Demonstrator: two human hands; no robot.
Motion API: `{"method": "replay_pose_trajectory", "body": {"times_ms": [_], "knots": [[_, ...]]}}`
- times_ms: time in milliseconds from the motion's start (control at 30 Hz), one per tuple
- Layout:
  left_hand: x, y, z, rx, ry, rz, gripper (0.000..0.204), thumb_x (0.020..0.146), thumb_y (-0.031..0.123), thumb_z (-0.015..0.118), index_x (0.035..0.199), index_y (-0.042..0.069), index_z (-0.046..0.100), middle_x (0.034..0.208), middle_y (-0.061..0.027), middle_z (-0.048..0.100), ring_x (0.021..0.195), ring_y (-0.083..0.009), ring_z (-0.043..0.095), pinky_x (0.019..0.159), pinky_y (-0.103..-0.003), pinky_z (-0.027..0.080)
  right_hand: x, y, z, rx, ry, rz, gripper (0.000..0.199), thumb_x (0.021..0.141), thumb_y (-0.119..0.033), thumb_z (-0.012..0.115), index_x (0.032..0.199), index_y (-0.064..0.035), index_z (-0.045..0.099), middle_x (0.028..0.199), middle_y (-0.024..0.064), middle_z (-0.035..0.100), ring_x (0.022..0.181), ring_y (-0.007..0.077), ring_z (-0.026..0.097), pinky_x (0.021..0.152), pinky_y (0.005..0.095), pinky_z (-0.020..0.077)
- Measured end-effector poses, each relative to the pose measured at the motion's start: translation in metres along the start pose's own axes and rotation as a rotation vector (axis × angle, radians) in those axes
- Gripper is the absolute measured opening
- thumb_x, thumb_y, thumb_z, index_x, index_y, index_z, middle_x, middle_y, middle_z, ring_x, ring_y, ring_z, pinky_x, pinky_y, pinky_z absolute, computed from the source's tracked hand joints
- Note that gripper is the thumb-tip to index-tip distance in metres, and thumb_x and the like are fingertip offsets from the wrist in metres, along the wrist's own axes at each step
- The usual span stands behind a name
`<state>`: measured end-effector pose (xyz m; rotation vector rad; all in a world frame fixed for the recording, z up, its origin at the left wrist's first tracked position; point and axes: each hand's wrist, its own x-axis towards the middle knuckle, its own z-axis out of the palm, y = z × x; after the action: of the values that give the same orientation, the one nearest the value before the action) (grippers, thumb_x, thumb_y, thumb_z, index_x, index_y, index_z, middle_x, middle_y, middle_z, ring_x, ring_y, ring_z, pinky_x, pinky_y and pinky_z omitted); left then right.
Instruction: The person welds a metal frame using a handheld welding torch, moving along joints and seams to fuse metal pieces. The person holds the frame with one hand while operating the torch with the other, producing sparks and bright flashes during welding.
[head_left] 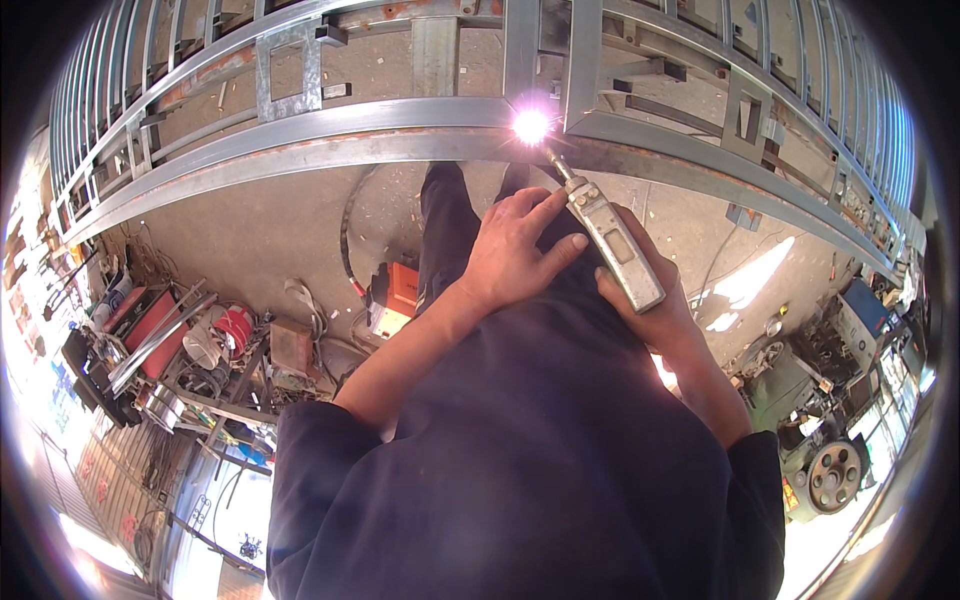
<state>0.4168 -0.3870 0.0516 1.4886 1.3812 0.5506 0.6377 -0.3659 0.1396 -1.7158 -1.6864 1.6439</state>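
Concrete workshop floor below you, a grey steel gate frame [330, 125] spanning the far side. Your right hand [655, 305] grips the grey welding torch [612, 240], wrapped around its handle from below. The tip sits at the frame's lower rail, bright arc [530, 126] there. Your left hand [515, 250] lies open, fingers steadying the torch's left side. An orange welder box [396, 295] sits near left.

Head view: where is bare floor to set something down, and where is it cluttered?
Bare concrete lies between the metal frame and the orange machine. Another patch shows right of the right hand. Crowded: tool pile at left, machinery at right.
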Motion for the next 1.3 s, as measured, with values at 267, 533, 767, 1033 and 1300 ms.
{"method": "replay_pose_trajectory", "body": {"times_ms": [267,533,767,1033,1300], "knots": [[0.001,-0.001,-0.004,-0.005,0.011,0.003,0.071,0.099,0.052,0.073,0.152,0.006,0.060,0.140,-0.0252,0.063,0.128,-0.0446,0.061,0.113,-0.053,0.045,0.004,-0.012,0.000,0.048,-0.053,0.099,0.078,0.093,0.000,0.072,0.165,-0.0046,0.043,0.142,0.0167,0.071,0.135,0.0235,0.066,0.112,0.0361,0.0508],[0.000,-0.002,-0.005,0.019,0.025,0.024,0.069,0.099,0.052,0.073,0.151,0.007,0.061,0.141,-0.0220,0.063,0.128,-0.0428,0.061,0.113,-0.052,0.045,0.002,-0.009,0.002,0.036,-0.024,0.055,0.078,0.092,-0.003,0.073,0.164,-0.0083,0.044,0.137,0.0170,0.072,0.129,0.0247,0.070,0.107,0.0369,0.0533],[0.000,0.001,-0.006,0.064,0.037,0.049,0.068,0.098,0.052,0.073,0.149,0.009,0.063,0.139,-0.0192,0.063,0.127,-0.0409,0.061,0.113,-0.050,0.045,-0.002,-0.004,0.002,0.012,0.015,-0.004,0.078,0.091,-0.007,0.074,0.163,-0.0132,0.044,0.131,0.0184,0.074,0.122,0.0291,0.074,0.100,0.0384,0.0568],[0.000,-0.001,-0.011,0.077,0.025,0.057,0.069,0.099,0.043,0.075,0.156,0.008,0.056,0.141,-0.0209,0.063,0.128,-0.0410,0.062,0.111,-0.050,0.047,0.003,-0.007,0.005,0.019,0.001,0.018,0.079,0.091,-0.008,0.075,0.163,-0.0145,0.044,0.130,0.0184,0.074,0.120,0.0305,0.075,0.099,0.0388,0.0575],[0.007,0.008,-0.016,0.066,0.027,0.056,0.071,0.099,0.038,0.077,0.157,0.006,0.053,0.140,-0.0230,0.063,0.123,-0.0418,0.065,0.105,-0.048,0.052,0.003,0.004,0.007,0.035,0.070,-0.087,0.083,0.088,-0.008,0.077,0.164,-0.0151,0.043,0.127,0.0189,0.075,0.117,0.0333,0.077,0.095,0.0399,0.0594]]}}
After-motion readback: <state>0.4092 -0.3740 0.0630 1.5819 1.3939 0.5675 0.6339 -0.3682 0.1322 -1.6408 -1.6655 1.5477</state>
